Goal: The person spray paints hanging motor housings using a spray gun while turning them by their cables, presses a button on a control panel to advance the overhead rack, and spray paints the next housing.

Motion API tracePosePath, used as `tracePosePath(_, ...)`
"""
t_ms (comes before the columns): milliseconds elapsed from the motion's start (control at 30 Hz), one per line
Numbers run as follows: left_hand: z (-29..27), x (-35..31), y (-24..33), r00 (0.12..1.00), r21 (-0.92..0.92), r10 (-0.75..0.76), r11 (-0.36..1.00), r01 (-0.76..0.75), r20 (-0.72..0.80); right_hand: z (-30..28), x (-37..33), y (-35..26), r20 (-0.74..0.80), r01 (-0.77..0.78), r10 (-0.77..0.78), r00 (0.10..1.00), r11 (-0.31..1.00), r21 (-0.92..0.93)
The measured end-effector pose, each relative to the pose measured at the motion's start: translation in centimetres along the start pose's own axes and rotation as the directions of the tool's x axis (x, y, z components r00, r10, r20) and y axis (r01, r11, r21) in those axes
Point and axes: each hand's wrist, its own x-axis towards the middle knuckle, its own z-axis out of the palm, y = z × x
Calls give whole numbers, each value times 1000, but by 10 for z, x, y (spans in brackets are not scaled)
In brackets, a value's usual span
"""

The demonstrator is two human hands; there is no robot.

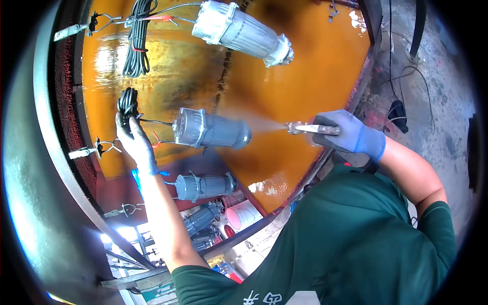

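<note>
The right hand, in a blue-grey glove, is closing fully around the grip of a metal spray gun. The nozzle is pointing left, and a pale cone of spray is leaving it toward the left.

The spray is landing on the grey motor housing hanging in the middle of the scene. This housing is lying directly left of the right hand, at the same height as the nozzle, and well apart from it. Its long axis is running left to right, almost in line with the gun barrel, so its rounded end is facing the nozzle and its finned cap is facing away.

The left hand, also gloved, is reaching up on the far left side of the housing. Its fingers are curling around the black coiled cable attached to the housing. It is therefore the nearer hand to the housing; the right hand is keeping clear at spraying distance.

A wire hook is showing just left of the left hand, on the curved metal rail.

A pale housing is hanging above the sprayed unit, and another grey housing is hanging below it. All are hanging in front of the wet orange backdrop. A pink bucket is standing lower down.
</note>
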Motion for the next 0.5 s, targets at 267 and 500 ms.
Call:
tracePosePath(267, -5, -13, 15, 1000, 66, 11, 998, -9, -28, -5, 14, -7, -30, 57, -52, 998, 975, 212)
tracePosePath(500, -19, -24, 25, 999, 119, -22, 993, 26, -31, -8, 14, 7, 13, 50, -48, 999, 971, -234)
